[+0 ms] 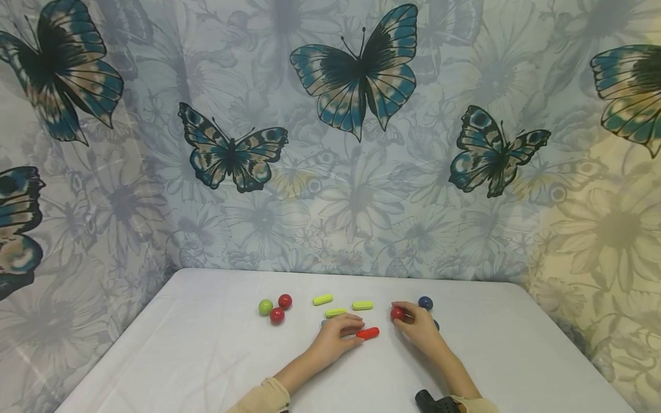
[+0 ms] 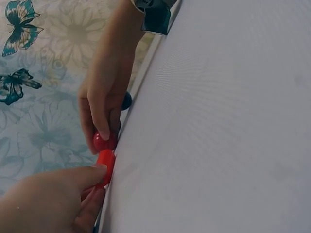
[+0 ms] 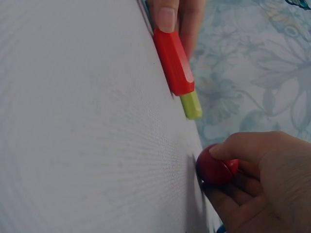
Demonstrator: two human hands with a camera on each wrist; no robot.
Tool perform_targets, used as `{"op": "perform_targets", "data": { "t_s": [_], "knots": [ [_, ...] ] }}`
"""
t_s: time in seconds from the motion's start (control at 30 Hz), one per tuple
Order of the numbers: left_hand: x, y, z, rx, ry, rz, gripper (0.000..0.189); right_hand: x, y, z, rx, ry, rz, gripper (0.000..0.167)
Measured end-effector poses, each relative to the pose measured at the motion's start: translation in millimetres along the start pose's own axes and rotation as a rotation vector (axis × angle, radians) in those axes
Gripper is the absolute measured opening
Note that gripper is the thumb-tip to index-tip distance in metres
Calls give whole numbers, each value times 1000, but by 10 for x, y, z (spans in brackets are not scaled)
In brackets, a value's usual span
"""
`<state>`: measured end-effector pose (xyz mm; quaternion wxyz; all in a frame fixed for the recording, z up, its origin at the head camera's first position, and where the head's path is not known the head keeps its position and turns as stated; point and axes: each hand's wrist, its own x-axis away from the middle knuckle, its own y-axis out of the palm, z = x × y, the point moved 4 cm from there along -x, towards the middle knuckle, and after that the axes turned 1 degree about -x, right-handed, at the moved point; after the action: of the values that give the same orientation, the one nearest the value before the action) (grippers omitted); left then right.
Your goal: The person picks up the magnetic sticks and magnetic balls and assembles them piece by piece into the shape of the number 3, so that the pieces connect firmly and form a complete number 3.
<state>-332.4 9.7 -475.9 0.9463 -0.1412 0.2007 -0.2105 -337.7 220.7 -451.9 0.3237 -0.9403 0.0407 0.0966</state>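
Grey-blue floral wall covering (image 1: 361,229) fills the back and both sides. White-covered table (image 1: 155,355) in front of me. Teal-and-black butterflies (image 1: 361,74) printed on the wall, some cut off by the frame. Beige sleeve (image 1: 263,396) on my left arm. Left hand (image 1: 335,338): pinching the left end of a red stick (image 1: 368,333) between thumb and fingers, right end free. Right hand (image 1: 417,326): grasping a red ball (image 1: 397,313), thumb against fingers, to the right of the stick and apart from it. Can't tell whether stick or ball touches the cloth. Black device (image 1: 436,402) at my right wrist. Three yellow-green sticks (image 1: 362,306) lie beyond my left hand. Over to the left, a close cluster: one green ball (image 1: 265,307), two red balls (image 1: 277,315). Blue balls (image 1: 426,303) sit by my right hand: one beyond it, one half hidden on its right. Smallest: a blue sliver (image 1: 323,323) behind my left hand, too covered to identify.
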Motion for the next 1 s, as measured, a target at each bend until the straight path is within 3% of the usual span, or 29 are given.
{"op": "perform_targets", "data": {
  "t_s": [0.37,0.57,0.8,1.0],
  "knots": [
    [-7,3,-4,-88,10,41,22,13,-21,-9,-12,-13,-7,37],
    [10,-19,23,-49,49,58,21,-1,-20,-5,-26,-22,-6,36],
    [32,-60,28,-58,18,53,22,1,-21,-5,-19,-20,-10,37],
    [73,-118,39,-29,31,53,24,-3,-32,7,-26,-28,-7,36]
  ]
}}
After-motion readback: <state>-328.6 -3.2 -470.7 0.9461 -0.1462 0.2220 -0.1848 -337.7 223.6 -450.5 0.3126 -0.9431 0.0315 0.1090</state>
